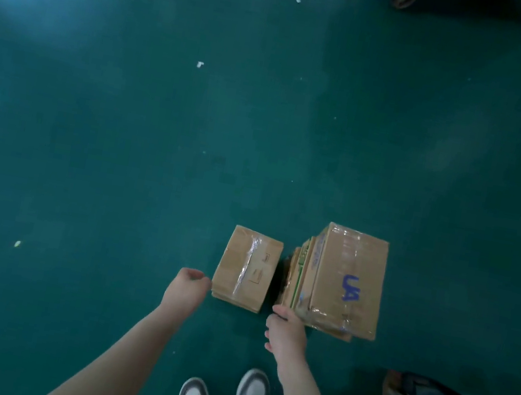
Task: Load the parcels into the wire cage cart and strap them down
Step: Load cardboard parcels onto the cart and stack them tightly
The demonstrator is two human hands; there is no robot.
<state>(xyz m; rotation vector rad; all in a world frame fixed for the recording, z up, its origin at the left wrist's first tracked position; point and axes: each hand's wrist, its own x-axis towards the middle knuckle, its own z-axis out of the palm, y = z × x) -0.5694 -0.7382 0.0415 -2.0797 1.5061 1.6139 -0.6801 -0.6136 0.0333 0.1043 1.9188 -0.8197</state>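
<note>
Lower middle of the frame, the small box (246,268) and big box (347,282) are lying lengthwise, pointing up-frame. The left hand (185,290) is curling at the small box's lower-left corner, grip unclear; the right hand (287,336) is gripping the big box's corner

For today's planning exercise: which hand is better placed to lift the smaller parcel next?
Probably left. The left hand is at the near corner of the smaller parcel; the right hand touches the taller stack.

A small taped cardboard box (246,268) lies flat on the floor just beyond the left hand (186,287). A larger box (347,282), marked in blue, tops a stack at the right hand (285,335).
</note>
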